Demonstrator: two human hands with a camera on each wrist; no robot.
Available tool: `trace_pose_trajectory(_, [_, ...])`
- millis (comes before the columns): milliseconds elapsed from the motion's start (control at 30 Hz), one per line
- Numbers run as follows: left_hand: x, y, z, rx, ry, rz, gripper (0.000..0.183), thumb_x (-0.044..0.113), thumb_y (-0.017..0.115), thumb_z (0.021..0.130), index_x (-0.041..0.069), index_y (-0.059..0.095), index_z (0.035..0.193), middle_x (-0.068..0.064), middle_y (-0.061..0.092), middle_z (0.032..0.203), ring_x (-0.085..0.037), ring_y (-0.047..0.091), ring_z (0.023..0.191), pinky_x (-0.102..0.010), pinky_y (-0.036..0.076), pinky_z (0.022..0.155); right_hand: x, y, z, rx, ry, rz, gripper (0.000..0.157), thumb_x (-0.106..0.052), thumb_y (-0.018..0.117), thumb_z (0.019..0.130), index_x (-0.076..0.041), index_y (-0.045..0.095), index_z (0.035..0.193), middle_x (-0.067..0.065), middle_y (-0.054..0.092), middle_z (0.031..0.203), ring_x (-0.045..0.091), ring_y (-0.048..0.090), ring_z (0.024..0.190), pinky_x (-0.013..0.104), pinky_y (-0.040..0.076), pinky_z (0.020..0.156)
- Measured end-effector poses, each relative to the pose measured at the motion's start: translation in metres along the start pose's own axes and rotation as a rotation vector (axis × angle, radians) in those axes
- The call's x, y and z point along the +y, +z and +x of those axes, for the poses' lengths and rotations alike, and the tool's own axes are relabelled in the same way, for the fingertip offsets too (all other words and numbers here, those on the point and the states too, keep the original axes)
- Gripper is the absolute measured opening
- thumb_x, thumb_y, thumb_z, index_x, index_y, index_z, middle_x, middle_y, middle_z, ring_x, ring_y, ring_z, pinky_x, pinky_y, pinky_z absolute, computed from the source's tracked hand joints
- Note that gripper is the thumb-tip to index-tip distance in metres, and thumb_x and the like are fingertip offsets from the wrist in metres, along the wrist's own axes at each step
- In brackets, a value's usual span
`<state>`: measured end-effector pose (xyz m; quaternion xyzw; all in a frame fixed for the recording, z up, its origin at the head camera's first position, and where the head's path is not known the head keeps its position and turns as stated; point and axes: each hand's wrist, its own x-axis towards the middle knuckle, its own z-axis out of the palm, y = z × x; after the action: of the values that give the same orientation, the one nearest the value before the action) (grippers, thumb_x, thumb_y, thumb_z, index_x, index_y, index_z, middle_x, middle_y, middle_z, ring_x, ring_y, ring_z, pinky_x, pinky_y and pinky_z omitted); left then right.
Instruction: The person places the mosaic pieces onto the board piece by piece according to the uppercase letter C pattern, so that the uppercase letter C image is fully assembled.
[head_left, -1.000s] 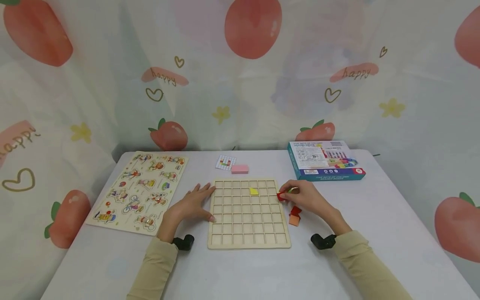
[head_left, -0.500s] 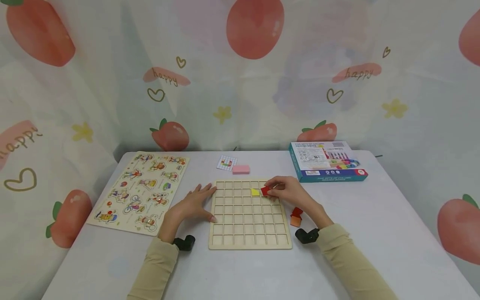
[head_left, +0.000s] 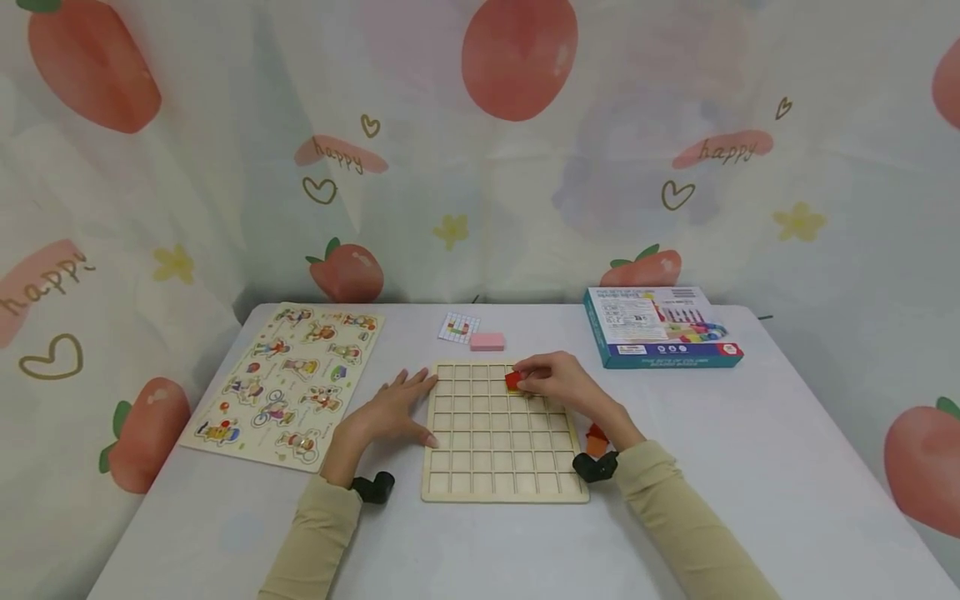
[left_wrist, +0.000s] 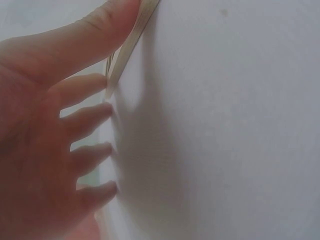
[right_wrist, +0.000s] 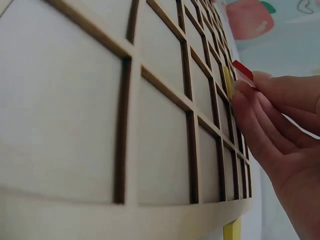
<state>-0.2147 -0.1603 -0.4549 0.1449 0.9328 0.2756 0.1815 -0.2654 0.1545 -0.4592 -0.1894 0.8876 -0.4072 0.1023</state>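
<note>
In the head view, a wooden grid board [head_left: 491,436] lies on the table between both hands. The right hand [head_left: 566,387] pinches a red tile [head_left: 513,380] between thumb and fingers over the board's upper right part. In the right wrist view, the red tile [right_wrist: 243,69] is tilted beside a yellow piece [right_wrist: 228,82] in the grid; whether they touch is unclear. The left hand [head_left: 386,417] has its fingers spread, thumb and fingertips at the board's left edge. In the left wrist view, the left thumb [left_wrist: 95,35] lies against the board's side.
Red and orange tiles [head_left: 597,443] lie right of the board, partly hidden by the right arm. Behind it are a pink block [head_left: 487,342] and a pattern card [head_left: 458,327]. A picture puzzle board [head_left: 288,387] is at left, a flat box [head_left: 663,327] at back right.
The right hand has carried the red tile left from beside the board to above the yellow piece, which it now mostly covers. The left hand has stayed at the board's left edge.
</note>
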Motion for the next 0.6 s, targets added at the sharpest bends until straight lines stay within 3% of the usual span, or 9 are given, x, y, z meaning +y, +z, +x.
trace_pose_trajectory(267, [0.000, 0.000, 0.000, 0.010, 0.001, 0.004, 0.105, 0.029, 0.092, 0.075, 0.010, 0.035, 0.161, -0.014, 0.022, 0.171, -0.041, 0.007, 0.160, -0.059, 0.007, 0.129, -0.007, 0.009, 0.008, -0.015, -0.039, -0.076, 0.030, -0.018, 0.074, 0.094, -0.005, 0.075, 0.121, 0.008, 0.074, 0.101, 0.018, 0.065, 0.087, 0.034, 0.056, 0.080])
trace_pose_trajectory(600, [0.001, 0.000, 0.000, 0.010, -0.003, 0.017, 0.105, 0.029, 0.092, 0.075, 0.009, 0.036, 0.161, -0.013, 0.022, 0.171, -0.041, 0.008, 0.160, -0.060, 0.007, 0.129, -0.014, 0.015, 0.014, -0.047, -0.014, -0.131, 0.029, -0.019, 0.078, 0.092, -0.006, 0.077, 0.117, 0.005, 0.072, 0.098, 0.017, 0.063, 0.087, 0.033, 0.054, 0.080])
